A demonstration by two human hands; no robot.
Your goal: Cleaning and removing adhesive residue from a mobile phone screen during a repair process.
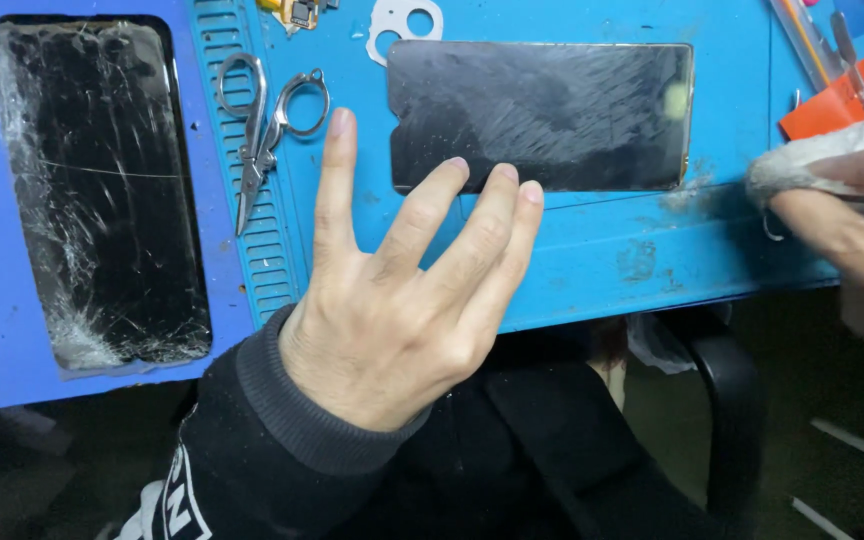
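**Hands at a blue repair bench**

Blue matting (592, 250) covered the workbench, with a dark floor and a black chair edge showing at the near side. On the mat's far middle lay a dark phone screen (542, 115), flat and smeared with fine scratches. The left hand (402, 300) rested over the mat with fingers spread apart — three fingertips (457, 170) touched the screen's near edge, the index finger pointing off to the left of it. It gripped nothing. At the right edge the right hand (852, 215) was closed on a grey-white cloth (812, 160), just right of the screen.

Small steel scissors (267, 125) lay on the ribbed strip left of the hand. Farther left sat a shattered glass panel (102, 190) — cracked throughout. An orange card (842, 100) lay far right, beside the cloth.
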